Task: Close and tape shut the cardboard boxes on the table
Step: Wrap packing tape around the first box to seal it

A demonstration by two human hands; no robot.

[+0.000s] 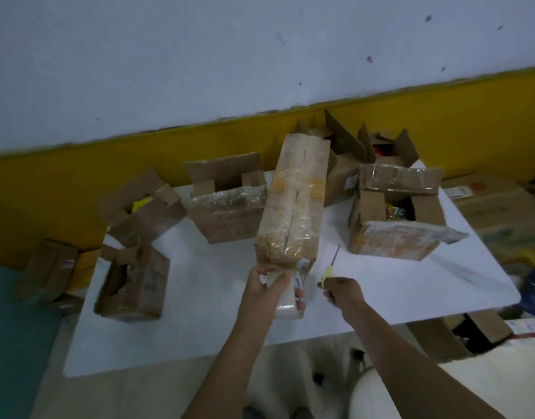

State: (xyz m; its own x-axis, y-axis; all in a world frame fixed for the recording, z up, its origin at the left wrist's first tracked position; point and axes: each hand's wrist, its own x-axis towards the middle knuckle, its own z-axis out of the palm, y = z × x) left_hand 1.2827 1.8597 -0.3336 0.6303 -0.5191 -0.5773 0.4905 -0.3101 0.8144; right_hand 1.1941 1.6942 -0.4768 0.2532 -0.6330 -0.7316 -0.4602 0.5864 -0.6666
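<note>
Head: left hand [267, 282] grips glossy tape roll [285, 306], right hand [343, 293] scissors [331, 266].

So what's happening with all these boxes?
A person is taping the long closed cardboard box in the middle of the white table. Their left hand holds a clear tape roll at its near end; the right hand holds a small yellow-handled cutter. Several brown cardboard boxes around it stand open.

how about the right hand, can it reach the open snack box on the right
Probably yes: only bare table lies between the right hand and the open box, though it holds a yellow-handled cutter.
</note>
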